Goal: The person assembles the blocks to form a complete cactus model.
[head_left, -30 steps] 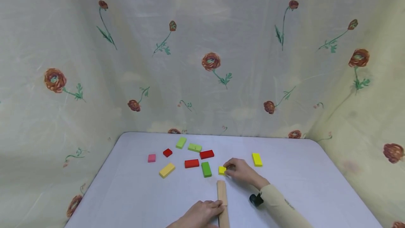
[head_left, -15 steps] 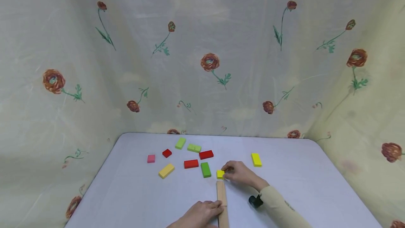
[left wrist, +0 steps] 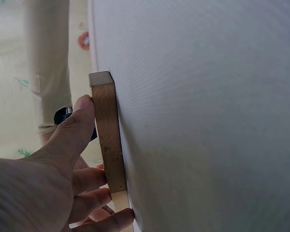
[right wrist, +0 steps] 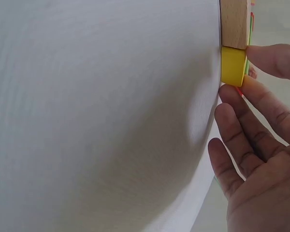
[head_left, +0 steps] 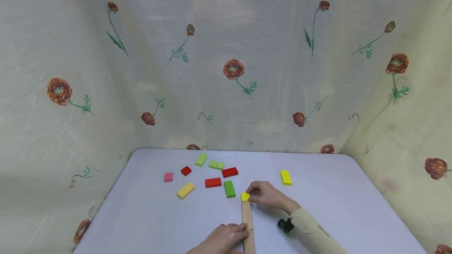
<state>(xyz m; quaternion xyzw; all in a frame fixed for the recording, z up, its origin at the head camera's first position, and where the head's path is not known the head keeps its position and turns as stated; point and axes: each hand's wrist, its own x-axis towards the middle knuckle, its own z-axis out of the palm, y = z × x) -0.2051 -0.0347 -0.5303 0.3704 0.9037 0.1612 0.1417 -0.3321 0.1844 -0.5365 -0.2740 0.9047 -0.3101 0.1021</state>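
Head view: your right hand (head_left: pixel 268 196) pinches a small yellow block (head_left: pixel 245 197) between thumb and forefinger. It sits at the far end of the far wooden block (head_left: pixel 247 214), in line with it. The near wooden block (head_left: pixel 249 241) continues the row toward you, end to end. Your left hand (head_left: pixel 225 239) lies across the joint, fingers bent over the wood. Left of the row: a green block (head_left: pixel 229 189), two red blocks (head_left: pixel 213 182), a tan block (head_left: pixel 185 190), two lime blocks (head_left: pixel 201 159), a red cube (head_left: pixel 186 171), a pink block (head_left: pixel 168 177). Beyond your right hand, a longer yellow block (head_left: pixel 286 178). White tabletop (head_left: pixel 318 207); flowered curtain (head_left: pixel 275 50) behind. Dark device (head_left: pixel 285 225) at your right cuff.

Left wrist view: your thumb is against the near wooden block, toward its near end; your fingers grip about the joint, one fingertip over the far block's side. Your other sleeve (left wrist: pixel 47 63) shows upper left.

Right wrist view: thumb and forefinger hold the small yellow block, which meets the wood's end face. Your other three fingers are loosely bent, off the yellow.
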